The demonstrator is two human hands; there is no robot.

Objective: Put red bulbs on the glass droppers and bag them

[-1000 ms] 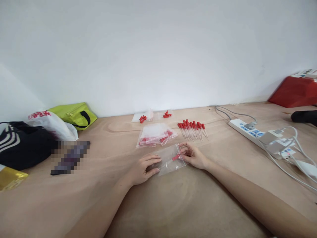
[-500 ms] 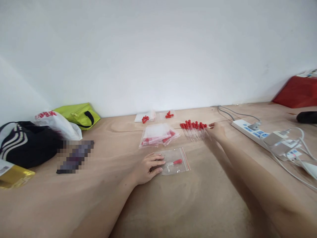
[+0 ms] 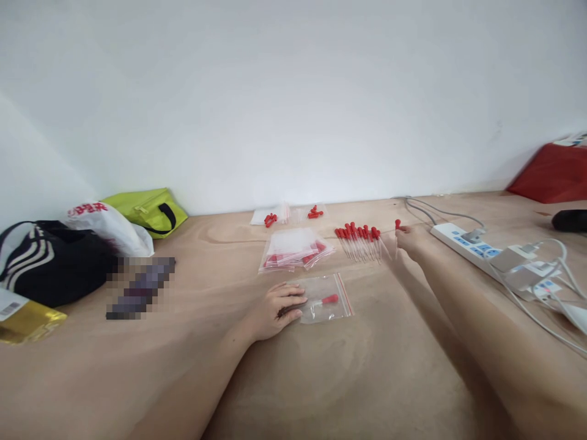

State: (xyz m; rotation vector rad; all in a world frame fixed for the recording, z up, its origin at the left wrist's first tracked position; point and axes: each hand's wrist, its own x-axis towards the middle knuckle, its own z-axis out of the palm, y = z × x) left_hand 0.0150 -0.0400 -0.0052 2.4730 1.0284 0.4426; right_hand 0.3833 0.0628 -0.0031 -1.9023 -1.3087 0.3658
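Observation:
My left hand (image 3: 279, 310) lies on the left end of a clear zip bag (image 3: 321, 311), its fingers stretched out and apart. Inside that bag is a dropper with a red bulb (image 3: 329, 299); part of its tube is hidden under my fingers. With closed fingertips my right hand (image 3: 411, 241) holds another dropper (image 3: 397, 226), bulb up and tube pointing down. Just left of it, several glass droppers (image 3: 360, 241) lie in a row, red bulbs toward the wall. Stacked zip bags (image 3: 293, 244) with red-bulbed droppers in them lie beyond my left hand.
Red bulbs (image 3: 270, 220) and more red bulbs (image 3: 315, 212) lie on bags by the wall. A power strip (image 3: 468, 243) with chargers and cables is on the right, a red bag (image 3: 557, 173) behind it. A green bag (image 3: 144, 211) and a black bag (image 3: 59, 263) stand left.
My right hand has moved a little right, drawing one dropper away from the end of the row. My left hand stays on the bag.

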